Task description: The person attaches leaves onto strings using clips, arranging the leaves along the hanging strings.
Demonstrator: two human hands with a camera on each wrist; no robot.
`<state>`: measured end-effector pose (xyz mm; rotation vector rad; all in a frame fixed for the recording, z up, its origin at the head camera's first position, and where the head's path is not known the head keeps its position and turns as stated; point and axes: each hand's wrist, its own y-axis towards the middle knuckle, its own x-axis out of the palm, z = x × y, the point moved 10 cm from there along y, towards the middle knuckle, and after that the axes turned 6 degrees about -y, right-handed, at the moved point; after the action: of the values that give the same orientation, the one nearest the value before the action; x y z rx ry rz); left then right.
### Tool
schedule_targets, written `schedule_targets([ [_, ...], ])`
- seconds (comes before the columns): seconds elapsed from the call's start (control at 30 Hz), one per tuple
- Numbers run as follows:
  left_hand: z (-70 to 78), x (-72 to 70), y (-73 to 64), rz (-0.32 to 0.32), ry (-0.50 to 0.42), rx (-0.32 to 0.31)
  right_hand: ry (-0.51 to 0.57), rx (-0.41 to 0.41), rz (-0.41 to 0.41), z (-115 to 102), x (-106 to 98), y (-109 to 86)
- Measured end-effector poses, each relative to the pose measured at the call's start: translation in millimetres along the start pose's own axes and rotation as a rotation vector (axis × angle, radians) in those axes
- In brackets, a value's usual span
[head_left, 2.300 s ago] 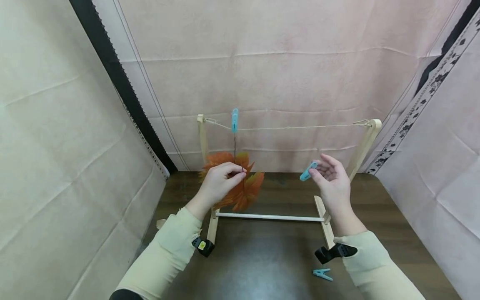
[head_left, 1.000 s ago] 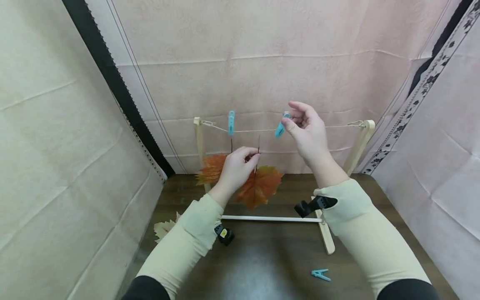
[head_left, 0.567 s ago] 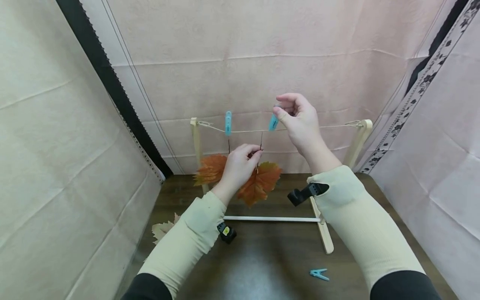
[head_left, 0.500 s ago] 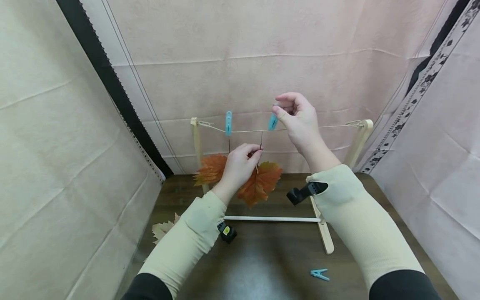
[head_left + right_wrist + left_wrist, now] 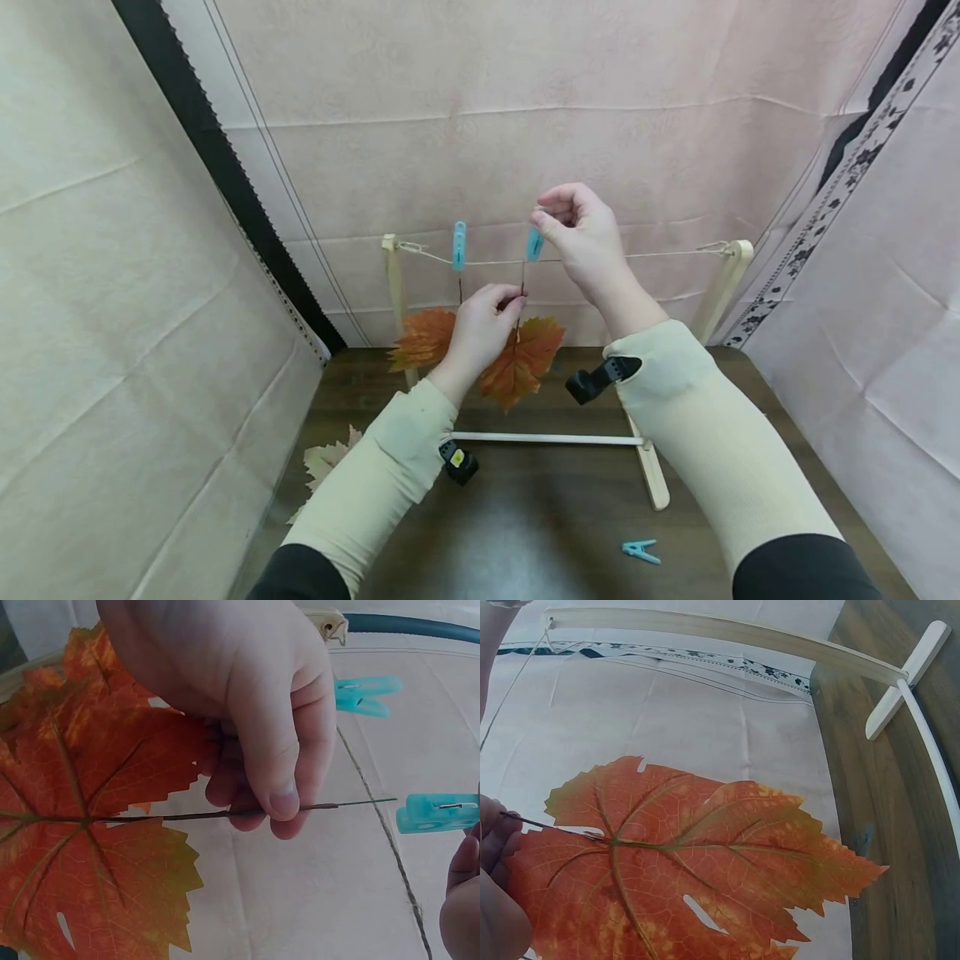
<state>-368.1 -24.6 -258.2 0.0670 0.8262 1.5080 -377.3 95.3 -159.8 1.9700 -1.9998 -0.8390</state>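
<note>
Stem (image 5: pixel 187 817) of orange leaf (image 5: pixel 522 360) pinched in left hand (image 5: pixel 482 323), pointing to twelve o'clock in the head view, leaf at six below fingertips. Blue clip (image 5: pixel 535 244), gripped by right hand (image 5: pixel 588 237), just off stem tip toward one o'clock, near string (image 5: pixel 416 910).

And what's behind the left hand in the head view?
An orange leaf hangs there by its stem, left part showing. The left hand covers its right part and lower stem in that view.

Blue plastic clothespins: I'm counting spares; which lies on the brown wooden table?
The front-right clothespin; another grips the beige string, the right hand holds the third.
</note>
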Motion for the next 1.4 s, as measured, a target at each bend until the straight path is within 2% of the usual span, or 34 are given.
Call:
schedule_targets([
  [0.33, 0.8, 10.2, 5.2, -0.03, 0.009, 0.012, -0.052, 0.025, -0.011, -9.5, -2.7, -5.8],
  [0.47, 1.7, 13.0, 9.1, -0.034, 0.041, 0.031, -0.07, 0.01, -0.007, 0.9, -5.4, -0.4],
  [0.73, -0.1, 20.3, 10.4, -0.061, 0.007, 0.002, -0.08, 0.041, -0.008, -2.2, -7.5, -4.6],
  [1.1, -1.3, 31.4, 15.7, -0.105, -0.029, -0.032, -0.156, 0.041, -0.017, 21.6, -15.4, 6.2],
  [1.4, 0.8, 34.1, 16.6, -0.118, -0.021, -0.028, -0.21, 0.038, -0.045, 21.9, -14.4, 6.3],
])
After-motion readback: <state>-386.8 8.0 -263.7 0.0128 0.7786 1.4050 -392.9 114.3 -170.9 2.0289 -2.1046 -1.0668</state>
